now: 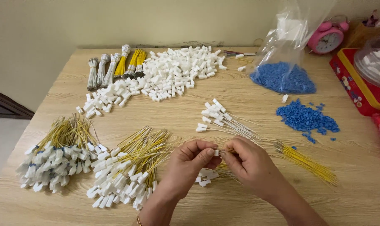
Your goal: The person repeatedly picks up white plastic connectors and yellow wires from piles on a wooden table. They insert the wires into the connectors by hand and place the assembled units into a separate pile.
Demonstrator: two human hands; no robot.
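White plastic shows between the fingertips: a small connector [216,152] sits pinched at the meeting point of the two hands, low in the middle of the tabletop [240,90]. The left hand [189,164] has its grip clenched on the connector between thumb and forefinger. The right hand [246,161] pinches what looks like a yellow wire [230,150] end against it; the wire's tip is hidden by the fingers, so whether it has entered the housing cannot be told.

Judged from this pose, the step goes best with the connector held steady, its opening facing the right hand, and the wire gripped close to its metal tip so it does not buckle. A straight push along the housing's axis should seat it; an angled push risks bending the tip.

Just below the hands, at 6 o'clock, lie a few finished white pieces [204,176]. At 3 o'clock a loose bundle of yellow wires [309,163] lies within easy reach. At 9 o'clock two heaps of assembled wires [127,171] spread out. At 12 o'clock lies a fan of white-capped wires [223,119], and beyond it a large pile of white connectors [173,73]. Blue pieces [307,118] lie at 2 o'clock, well apart.
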